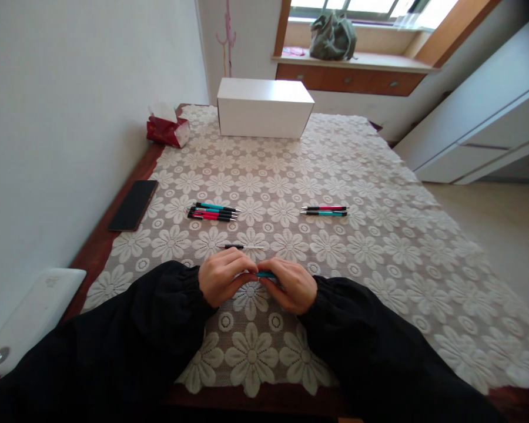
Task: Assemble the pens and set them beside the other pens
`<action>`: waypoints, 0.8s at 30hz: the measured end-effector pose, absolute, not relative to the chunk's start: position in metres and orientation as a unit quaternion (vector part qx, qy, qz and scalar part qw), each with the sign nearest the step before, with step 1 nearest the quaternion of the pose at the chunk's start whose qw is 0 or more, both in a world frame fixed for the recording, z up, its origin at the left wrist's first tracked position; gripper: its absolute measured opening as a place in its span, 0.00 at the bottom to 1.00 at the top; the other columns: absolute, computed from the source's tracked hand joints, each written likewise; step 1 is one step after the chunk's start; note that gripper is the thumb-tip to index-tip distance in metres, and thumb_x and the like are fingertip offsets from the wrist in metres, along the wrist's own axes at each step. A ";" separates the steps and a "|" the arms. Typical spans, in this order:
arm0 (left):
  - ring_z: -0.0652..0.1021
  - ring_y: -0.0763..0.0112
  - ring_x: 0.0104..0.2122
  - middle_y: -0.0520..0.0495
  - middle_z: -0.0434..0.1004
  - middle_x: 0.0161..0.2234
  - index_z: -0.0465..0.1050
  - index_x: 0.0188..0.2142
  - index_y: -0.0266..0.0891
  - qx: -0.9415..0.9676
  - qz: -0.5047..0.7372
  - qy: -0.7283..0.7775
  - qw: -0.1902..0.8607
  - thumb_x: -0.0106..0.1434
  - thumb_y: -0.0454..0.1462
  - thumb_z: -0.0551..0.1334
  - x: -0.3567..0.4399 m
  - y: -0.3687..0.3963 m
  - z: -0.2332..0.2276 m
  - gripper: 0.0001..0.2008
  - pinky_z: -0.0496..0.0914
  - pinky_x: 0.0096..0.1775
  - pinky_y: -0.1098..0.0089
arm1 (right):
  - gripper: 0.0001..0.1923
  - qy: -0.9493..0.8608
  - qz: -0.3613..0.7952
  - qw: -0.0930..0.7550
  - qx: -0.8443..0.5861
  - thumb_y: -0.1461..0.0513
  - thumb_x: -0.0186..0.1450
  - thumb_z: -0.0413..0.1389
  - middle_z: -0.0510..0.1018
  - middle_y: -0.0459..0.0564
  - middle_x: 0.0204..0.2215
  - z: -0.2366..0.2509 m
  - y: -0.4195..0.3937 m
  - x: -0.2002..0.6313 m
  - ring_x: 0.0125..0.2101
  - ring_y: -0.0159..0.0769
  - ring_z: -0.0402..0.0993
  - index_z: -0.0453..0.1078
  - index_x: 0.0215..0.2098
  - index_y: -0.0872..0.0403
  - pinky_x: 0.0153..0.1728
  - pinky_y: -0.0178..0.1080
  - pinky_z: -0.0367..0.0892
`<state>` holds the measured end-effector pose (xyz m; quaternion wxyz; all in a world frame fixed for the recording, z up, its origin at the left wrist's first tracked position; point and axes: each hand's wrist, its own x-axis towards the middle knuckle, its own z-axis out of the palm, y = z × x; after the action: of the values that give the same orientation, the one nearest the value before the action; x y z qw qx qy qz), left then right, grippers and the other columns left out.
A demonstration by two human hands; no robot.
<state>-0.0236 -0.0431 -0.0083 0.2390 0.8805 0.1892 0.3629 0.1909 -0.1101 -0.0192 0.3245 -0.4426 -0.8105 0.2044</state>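
Observation:
Close to the table's near side, my left hand (pixel 226 275) and my right hand (pixel 291 284) meet with fingers pinched. A short blue pen barrel (pixel 265 274) shows between their fingertips; its ends are hidden by the fingers. Just beyond my left hand lies a black pen part (pixel 234 247) with a thin white refill (pixel 254 247) sticking out to the right. Farther off to the left is a small stack of blue, red and black pens (pixel 211 215). On the right, two pens lie side by side, one red and black (pixel 325 208), the other blue and black (pixel 325 214).
A flower-patterned lace cloth (pixel 251 352) covers the table. A white box (pixel 263 108) stands at the far end. Along the left edge are a red tissue pack (pixel 167 130) and a dark phone-like slab (pixel 133 205). A white device (pixel 33 317) sits by the wall.

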 end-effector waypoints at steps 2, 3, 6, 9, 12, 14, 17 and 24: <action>0.78 0.71 0.33 0.49 0.81 0.32 0.74 0.38 0.40 0.880 0.364 0.183 0.245 0.70 0.38 0.65 -0.024 -0.043 -0.008 0.05 0.73 0.38 0.70 | 0.08 -0.808 0.218 0.327 -0.439 0.60 0.74 0.50 0.79 0.51 0.36 -0.019 -0.111 0.191 0.36 0.37 0.78 0.66 0.49 0.51 0.38 0.38 0.72; 0.78 0.71 0.32 0.49 0.81 0.32 0.74 0.37 0.40 0.879 0.364 0.181 0.249 0.70 0.39 0.65 -0.024 -0.043 -0.008 0.06 0.73 0.38 0.70 | 0.08 -0.807 0.228 0.328 -0.434 0.60 0.74 0.50 0.80 0.51 0.37 -0.019 -0.112 0.191 0.37 0.37 0.78 0.66 0.50 0.51 0.39 0.37 0.72; 0.78 0.71 0.31 0.50 0.80 0.30 0.72 0.35 0.40 0.875 0.367 0.184 0.259 0.69 0.43 0.65 -0.025 -0.044 -0.007 0.10 0.72 0.37 0.70 | 0.11 -0.810 0.256 0.319 -0.421 0.61 0.73 0.51 0.81 0.51 0.38 -0.018 -0.113 0.191 0.37 0.37 0.79 0.64 0.53 0.51 0.39 0.37 0.73; 0.77 0.73 0.29 0.51 0.78 0.28 0.71 0.34 0.40 0.867 0.373 0.204 0.260 0.68 0.45 0.67 -0.026 -0.044 -0.009 0.13 0.71 0.34 0.71 | 0.15 -0.814 0.261 0.318 -0.410 0.62 0.74 0.50 0.82 0.52 0.40 -0.016 -0.114 0.192 0.39 0.38 0.80 0.63 0.58 0.51 0.40 0.38 0.74; 0.76 0.73 0.28 0.51 0.77 0.27 0.71 0.33 0.39 0.862 0.372 0.233 0.253 0.68 0.48 0.67 -0.027 -0.043 -0.010 0.15 0.70 0.33 0.71 | 0.16 -0.806 0.258 0.363 -0.390 0.62 0.76 0.47 0.83 0.51 0.42 -0.012 -0.114 0.193 0.40 0.37 0.81 0.65 0.59 0.50 0.42 0.39 0.75; 0.76 0.72 0.28 0.51 0.77 0.27 0.71 0.34 0.40 0.864 0.372 0.232 0.248 0.69 0.49 0.65 -0.028 -0.042 -0.010 0.15 0.70 0.33 0.71 | 0.15 -0.775 0.261 0.416 -0.398 0.62 0.76 0.46 0.83 0.49 0.38 -0.009 -0.114 0.194 0.35 0.34 0.80 0.67 0.58 0.49 0.39 0.38 0.75; 0.76 0.71 0.29 0.51 0.78 0.28 0.71 0.35 0.40 0.871 0.374 0.222 0.228 0.70 0.45 0.63 -0.027 -0.041 -0.010 0.12 0.70 0.35 0.70 | 0.11 -0.694 0.282 0.496 -0.439 0.60 0.77 0.47 0.83 0.47 0.33 -0.008 -0.115 0.195 0.25 0.32 0.75 0.67 0.54 0.48 0.30 0.38 0.72; 0.77 0.64 0.40 0.47 0.81 0.37 0.73 0.40 0.41 0.878 0.349 0.275 0.178 0.68 0.36 0.63 -0.026 -0.039 -0.005 0.02 0.72 0.44 0.63 | 0.10 -0.607 0.332 0.539 -0.480 0.54 0.76 0.51 0.83 0.46 0.29 -0.009 -0.113 0.197 0.27 0.35 0.78 0.65 0.52 0.48 0.33 0.41 0.74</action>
<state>-0.0260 -0.0393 -0.0048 0.1783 0.8781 0.2748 0.3488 0.1968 -0.1132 -0.0094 0.5387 -0.4799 -0.6075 0.3323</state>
